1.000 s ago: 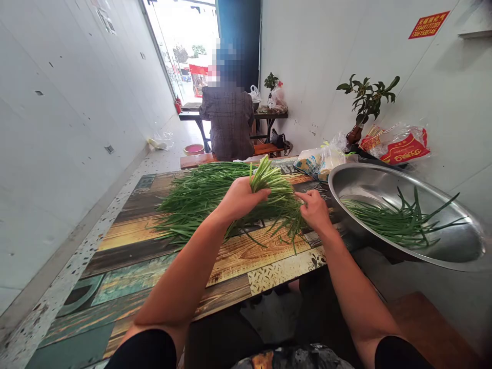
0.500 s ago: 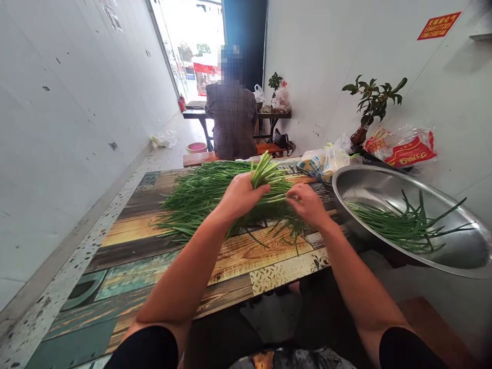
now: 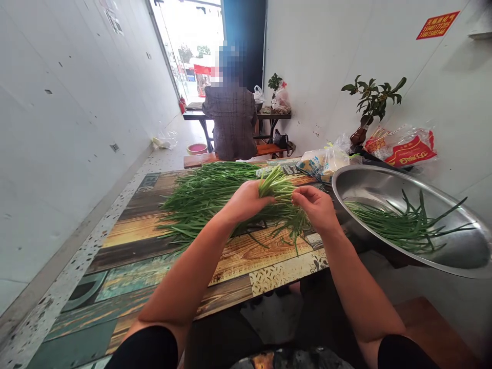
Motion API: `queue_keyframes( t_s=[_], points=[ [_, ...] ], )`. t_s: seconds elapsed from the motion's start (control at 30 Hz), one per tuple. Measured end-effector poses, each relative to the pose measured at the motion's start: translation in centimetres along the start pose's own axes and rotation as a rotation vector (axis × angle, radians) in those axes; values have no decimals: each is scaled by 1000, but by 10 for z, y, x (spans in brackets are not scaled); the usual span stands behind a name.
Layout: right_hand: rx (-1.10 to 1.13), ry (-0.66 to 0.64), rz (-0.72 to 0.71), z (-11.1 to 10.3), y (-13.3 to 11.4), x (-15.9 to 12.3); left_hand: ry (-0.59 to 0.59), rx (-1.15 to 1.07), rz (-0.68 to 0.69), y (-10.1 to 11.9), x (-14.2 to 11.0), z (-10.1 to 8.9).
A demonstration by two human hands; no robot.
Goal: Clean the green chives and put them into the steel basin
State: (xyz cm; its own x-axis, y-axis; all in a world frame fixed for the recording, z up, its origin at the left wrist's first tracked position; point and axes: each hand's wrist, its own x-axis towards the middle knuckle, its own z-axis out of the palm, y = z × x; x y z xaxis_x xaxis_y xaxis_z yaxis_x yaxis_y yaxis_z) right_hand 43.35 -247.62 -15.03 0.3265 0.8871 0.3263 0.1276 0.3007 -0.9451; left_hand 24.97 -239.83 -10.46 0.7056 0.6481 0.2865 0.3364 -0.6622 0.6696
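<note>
At twelve o'clock, left fingers (image 3: 267,200) curled round green stems (image 3: 274,180), right fingers (image 3: 303,200) pinched on their ends, metal basin (image 3: 378,185) at two o'clock.

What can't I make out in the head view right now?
All in the head view:
- Left hand: most fingers, hidden by the hand itself and the green stalks.
- Right hand: what its fingertips pinch, too small.
- Metal basin: right end, cut off by the picture edge.
- Seated person: hands, hidden by their body.
- Red sticker: lettering, partly blurred.
</note>
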Motion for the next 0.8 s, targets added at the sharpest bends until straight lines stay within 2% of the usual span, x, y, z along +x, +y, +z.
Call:
queue_keyframes(
  t_s=[0.13,0.27,0.4,0.47,0.57,0.63,0.7,0.73,0.8],
  points=[
    [200,32,111,16,2,0,73,1,-32,0,1,1],
    [126,-12,154,29,2,-3,42,-27,-13,-2,2,3],
    [49,-35,133,24,1,-2,29,-19,-22,-1,2,2],
    [62,52,143,13,5,2,32,4,-51,0,1,1],
    [80,272,160,-6,12,9,33,20,-121,1,1,1],
    [-92,381,93,-16,14,8,24,14,-143,0,1,2],
    [-365,408,-102,-20,10,4,12,1,-142,-1,1,4],
    [-478,373,-220,-19,8,1,6,-5,-136,-2,1,5],
    [-599,211,-396,-14,3,-5,0,-10,-126,-2,1,6]
  ],
)
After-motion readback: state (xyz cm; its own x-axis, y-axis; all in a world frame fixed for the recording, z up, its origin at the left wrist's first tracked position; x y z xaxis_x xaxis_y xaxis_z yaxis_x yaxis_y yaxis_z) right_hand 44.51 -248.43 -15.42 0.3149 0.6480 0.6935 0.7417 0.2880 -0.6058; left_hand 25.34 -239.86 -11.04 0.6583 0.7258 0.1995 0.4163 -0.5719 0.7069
